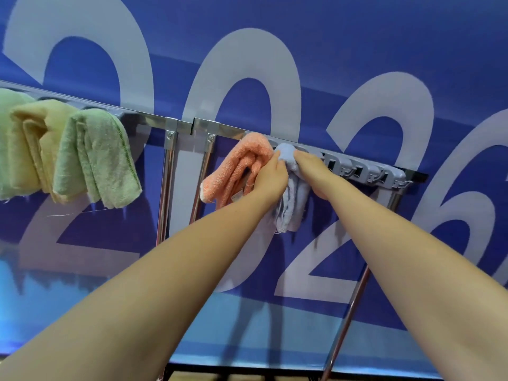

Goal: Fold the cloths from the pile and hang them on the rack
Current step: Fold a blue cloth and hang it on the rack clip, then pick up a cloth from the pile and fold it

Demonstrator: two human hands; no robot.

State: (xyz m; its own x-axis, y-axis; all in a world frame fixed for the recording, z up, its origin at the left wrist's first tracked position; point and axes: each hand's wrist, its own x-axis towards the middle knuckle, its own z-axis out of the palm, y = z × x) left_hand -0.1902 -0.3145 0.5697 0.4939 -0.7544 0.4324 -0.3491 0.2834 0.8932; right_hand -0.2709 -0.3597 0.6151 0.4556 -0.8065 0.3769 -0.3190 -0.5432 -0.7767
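Both hands reach out to the rail of the rack (154, 118) and meet at a pale blue cloth (292, 204) draped over it. The left hand (270, 178) holds the cloth's left side, fingers curled against the fabric with the fingertips up near the fold at the top. The right hand (309, 163) lies over the cloth's top right, fingers bent down around it where it crosses the rail. The two hands are close together, almost touching, with the cloth between them.

The blue cloth is folded into a narrow strip and hangs with its long axis running straight down from the rail, its loose ends pointing at the floor. Its fabric is soft and fuzzy, bunched in several layers, with a few frayed threads at the bottom edge.

Just left of it, touching the left hand, an orange cloth (236, 171) hangs folded over the same rail, slanting down to the left, with a small tag at its lower edge whose print is too small to read. Well apart to the left hang a green cloth (96, 160), a yellow cloth (38, 138) and another green cloth (11, 144) at the frame's edge.

To the right of the hands, a grey strip of hooks (368, 171) runs along the rail. Behind the rack, a blue banner (316, 50) carries large pale numerals reading 2026.
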